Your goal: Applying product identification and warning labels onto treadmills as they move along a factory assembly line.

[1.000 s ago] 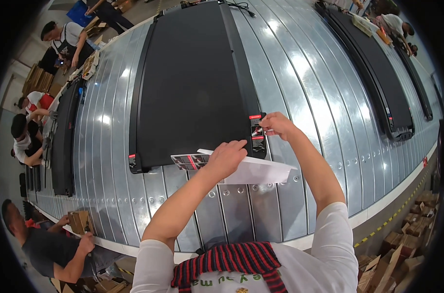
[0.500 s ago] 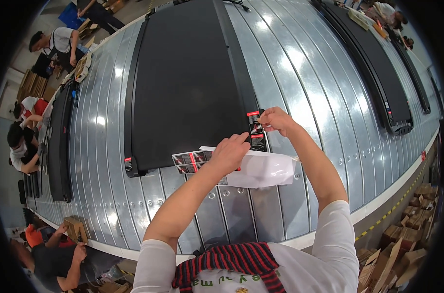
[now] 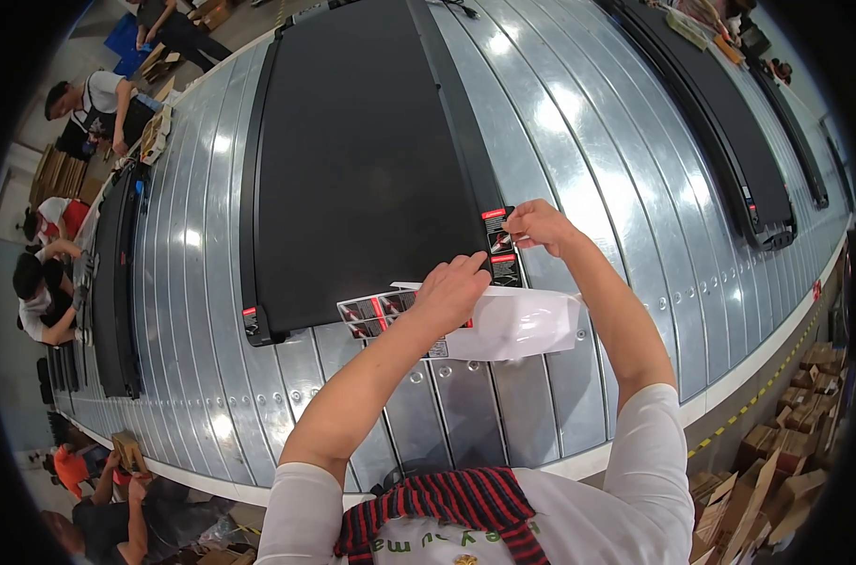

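A flat black walking pad treadmill [image 3: 362,169] lies lengthwise before me. Two black, red and white warning stickers [image 3: 498,241] sit one behind the other at the near end of its right rail. My right hand [image 3: 539,226] is closed in a pinch at the right edge of the farther sticker. My left hand [image 3: 458,285] grips a white sticker sheet [image 3: 531,325], its fingertips by the rail beside the nearer sticker. Several printed stickers show on the sheet's left part; my left hand hides its middle. Another small sticker [image 3: 250,320] is on the left rail's end cap.
The treadmill rests on a metal slatted table [image 3: 597,254]. More black treadmills stand at the right [image 3: 720,122] and left [image 3: 117,282]. People work along the left side and far right. Cardboard boxes [image 3: 767,438] are piled on the floor at lower right.
My hands keep nearly the same pose at the stickers, the right one slightly farther away. The view has shifted slightly. At lower left, a co-worker has moved, and an orange-clad person shows more.
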`<state>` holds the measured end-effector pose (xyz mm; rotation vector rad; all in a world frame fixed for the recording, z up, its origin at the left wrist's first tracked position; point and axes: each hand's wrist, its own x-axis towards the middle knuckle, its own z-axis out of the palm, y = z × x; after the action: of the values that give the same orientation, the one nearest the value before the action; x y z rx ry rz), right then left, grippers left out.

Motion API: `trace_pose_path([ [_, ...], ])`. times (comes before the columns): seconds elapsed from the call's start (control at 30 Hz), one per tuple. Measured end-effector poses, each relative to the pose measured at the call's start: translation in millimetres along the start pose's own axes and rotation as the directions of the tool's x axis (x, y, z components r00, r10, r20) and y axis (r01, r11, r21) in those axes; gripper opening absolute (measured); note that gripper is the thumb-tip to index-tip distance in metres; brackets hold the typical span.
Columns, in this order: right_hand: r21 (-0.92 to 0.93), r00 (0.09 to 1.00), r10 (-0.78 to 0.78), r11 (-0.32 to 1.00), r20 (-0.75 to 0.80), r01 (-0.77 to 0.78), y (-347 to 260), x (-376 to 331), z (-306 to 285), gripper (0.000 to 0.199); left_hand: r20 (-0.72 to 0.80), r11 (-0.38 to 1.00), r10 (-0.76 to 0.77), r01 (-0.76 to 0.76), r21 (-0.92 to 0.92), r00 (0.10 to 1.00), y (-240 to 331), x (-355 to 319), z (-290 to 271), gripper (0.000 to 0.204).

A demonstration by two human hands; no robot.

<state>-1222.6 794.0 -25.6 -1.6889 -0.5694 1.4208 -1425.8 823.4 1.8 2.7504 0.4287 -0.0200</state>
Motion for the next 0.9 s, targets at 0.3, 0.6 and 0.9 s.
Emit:
trace_pose_path([
  [0.3, -0.113, 0.998, 0.045, 0.993, 0.038, -0.040, 7, 10, -6, 0.007, 0.066, 0.999, 0.036, -0.037, 0.020, 0.997, -3, 8, -1, 0.014],
  [0.6, -0.102, 1.000, 0.008, 0.995, 0.016, -0.007, 5, 14, 0, 0.005, 0.137, 0.999, 0.034, -0.039, 0.031, 0.990, -9, 20, -5, 0.019],
  [0.9, -0.901, 0.918, -0.370, 0.432, -0.139, 0.038, 7, 4, 11, 0.034, 0.103, 0.986, 0.131, -0.140, 0.088, 0.986, -2, 28, 6, 0.023],
])
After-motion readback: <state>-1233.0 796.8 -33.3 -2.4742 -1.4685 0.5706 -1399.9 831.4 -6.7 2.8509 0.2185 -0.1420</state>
